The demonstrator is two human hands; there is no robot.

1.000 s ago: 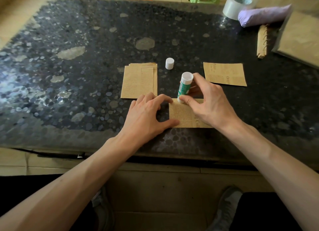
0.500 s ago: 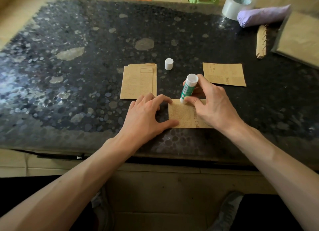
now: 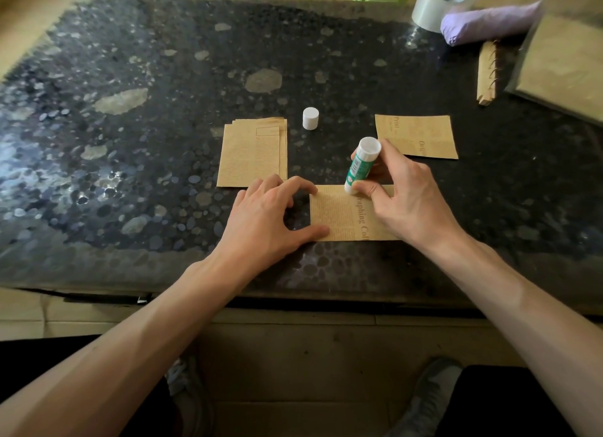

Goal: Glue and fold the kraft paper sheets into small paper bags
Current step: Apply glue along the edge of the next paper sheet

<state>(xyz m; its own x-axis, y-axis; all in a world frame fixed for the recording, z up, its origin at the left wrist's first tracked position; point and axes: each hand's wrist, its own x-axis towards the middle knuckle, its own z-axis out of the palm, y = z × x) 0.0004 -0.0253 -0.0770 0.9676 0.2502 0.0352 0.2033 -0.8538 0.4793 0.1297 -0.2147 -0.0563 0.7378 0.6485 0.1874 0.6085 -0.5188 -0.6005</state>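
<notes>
A printed brown kraft sheet (image 3: 339, 214) lies flat near the table's (image 3: 146, 182) front edge. The left hand (image 3: 264, 214) presses its left end with relaxed fingers, and the right hand (image 3: 408, 198) grips a glue stick (image 3: 360, 166) tip-down on its far edge. The stick has slid slightly rightward since a second ago; the sheet reads "raphing Col".

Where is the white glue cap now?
Head view: the white cap stands on the dark table, just right of the paper stack, beyond the glue stick.
</notes>
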